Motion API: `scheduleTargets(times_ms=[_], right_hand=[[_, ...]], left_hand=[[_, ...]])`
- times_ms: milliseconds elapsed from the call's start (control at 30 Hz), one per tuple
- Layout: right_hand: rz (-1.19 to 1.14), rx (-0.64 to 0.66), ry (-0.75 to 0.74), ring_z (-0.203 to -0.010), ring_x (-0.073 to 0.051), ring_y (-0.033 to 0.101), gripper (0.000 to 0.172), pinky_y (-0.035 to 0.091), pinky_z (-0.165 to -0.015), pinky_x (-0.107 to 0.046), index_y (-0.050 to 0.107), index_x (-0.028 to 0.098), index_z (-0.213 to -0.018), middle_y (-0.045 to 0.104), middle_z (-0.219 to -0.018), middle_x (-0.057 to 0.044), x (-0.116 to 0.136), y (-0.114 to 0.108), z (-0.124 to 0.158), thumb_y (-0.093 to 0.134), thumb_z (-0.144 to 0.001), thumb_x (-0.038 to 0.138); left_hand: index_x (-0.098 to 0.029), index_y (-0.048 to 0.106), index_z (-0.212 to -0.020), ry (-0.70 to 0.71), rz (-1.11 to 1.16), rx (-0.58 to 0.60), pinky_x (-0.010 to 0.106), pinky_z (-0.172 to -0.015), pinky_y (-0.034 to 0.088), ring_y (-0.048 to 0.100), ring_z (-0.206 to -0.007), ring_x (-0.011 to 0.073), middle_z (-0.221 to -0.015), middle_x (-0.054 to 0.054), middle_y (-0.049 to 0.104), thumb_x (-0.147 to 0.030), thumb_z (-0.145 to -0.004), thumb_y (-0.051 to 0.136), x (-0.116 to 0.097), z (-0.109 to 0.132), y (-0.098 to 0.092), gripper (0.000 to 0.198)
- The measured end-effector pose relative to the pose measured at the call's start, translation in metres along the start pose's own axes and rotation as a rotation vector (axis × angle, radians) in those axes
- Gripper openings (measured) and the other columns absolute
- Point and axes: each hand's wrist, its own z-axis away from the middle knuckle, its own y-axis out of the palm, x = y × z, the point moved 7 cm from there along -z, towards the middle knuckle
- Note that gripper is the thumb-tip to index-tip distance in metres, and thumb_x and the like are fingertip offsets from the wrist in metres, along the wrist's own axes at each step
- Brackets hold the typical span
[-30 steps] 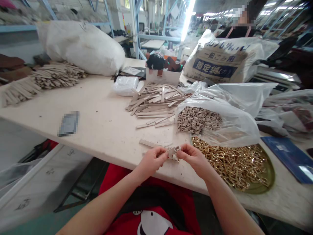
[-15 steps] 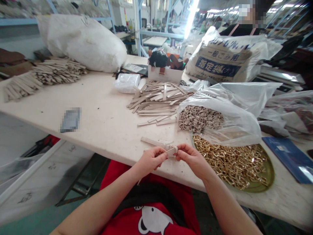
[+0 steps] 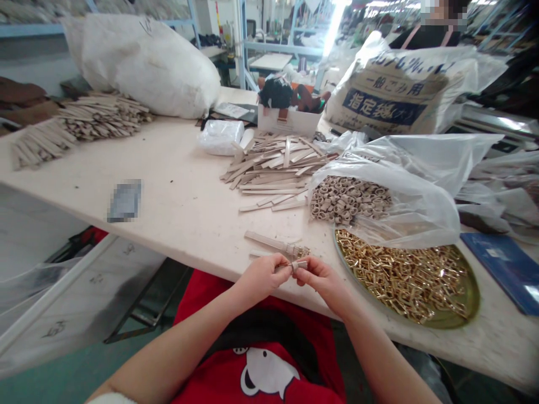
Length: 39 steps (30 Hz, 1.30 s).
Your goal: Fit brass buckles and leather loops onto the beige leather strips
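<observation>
Just above the table's front edge, my left hand and my right hand meet, fingers pinched. Between them is a narrow beige strap with a small loop around it; the fingers hide much of both. Right behind my hands, a beige strap with gold buckle parts at its right end lies on the table. Beige loops spill from a clear plastic bag. Below that bag, a round tray holds many gold buckles.
A pile of loose beige strips lies behind my hands. Bundled strips are at the far left, near a big white sack. A blue folder rests at right. A person is in the background.
My fingers have shifted along the strap, which now lies more level between them. The buckle end of the strap on the table has come into sight. The view has tilted slightly.
</observation>
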Motion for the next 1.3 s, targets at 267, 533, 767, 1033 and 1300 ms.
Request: scheduleTargets(times_ms=[267,533,767,1033,1300], right_hand=[[-0.004,-0.202,-0.142,-0.066,-0.015,0.051,0.028,0.04,-0.066,-0.03,0.06,0.022,-0.084,0.057,-0.067,0.0,0.004,0.001,0.016,0.054,-0.076,0.047],[-0.229,-0.12,0.052,-0.059,-0.01,0.044,0.024,0.038,-0.058,-0.024,0.057,0.022,-0.083,0.052,-0.07,0.002,-0.012,0.015,0.016,0.062,-0.071,0.043],[-0.487,0.01,0.198,-0.056,-0.008,0.04,0.024,0.036,-0.055,-0.02,0.053,0.02,-0.074,0.047,-0.068,0.004,-0.025,0.028,0.016,0.07,-0.065,0.034],[-0.175,-0.261,-0.05,-0.061,-0.011,0.044,0.027,0.038,-0.063,-0.026,0.047,0.02,-0.067,0.048,-0.064,0.003,-0.016,0.006,0.014,0.062,-0.072,0.042],[0.07,-0.284,-0.088,-0.049,-0.01,0.041,0.029,0.033,-0.047,-0.024,0.047,0.021,-0.089,0.043,-0.057,0.007,-0.012,0.007,0.013,0.056,-0.074,0.045]], left_hand=[[-0.018,0.041,-0.091,-0.036,0.267,-0.093,0.019,-0.05,0.036,0.048,-0.053,0.0084,-0.064,-0.003,0.057,-0.026,-0.075,0.049,0.013,0.0,0.0,0.02],[-0.017,0.043,-0.08,0.02,0.165,-0.134,0.021,-0.055,0.039,0.051,-0.058,0.0099,-0.066,-0.002,0.054,-0.032,-0.076,0.052,0.012,0.005,0.004,0.018],[-0.017,0.05,-0.083,0.001,-0.103,-0.135,0.023,-0.058,0.035,0.051,-0.066,0.0135,-0.074,0.0,0.058,-0.041,-0.075,0.052,0.014,0.007,-0.001,0.025],[-0.017,0.058,-0.093,0.002,0.034,0.046,0.024,-0.062,0.039,0.054,-0.069,0.015,-0.083,0.003,0.064,-0.036,-0.076,0.05,0.008,0.017,0.007,0.027],[-0.017,0.058,-0.104,-0.019,0.129,0.071,0.022,-0.057,0.037,0.051,-0.064,0.0126,-0.075,0.001,0.06,-0.033,-0.071,0.058,0.004,0.014,0.012,0.036]])
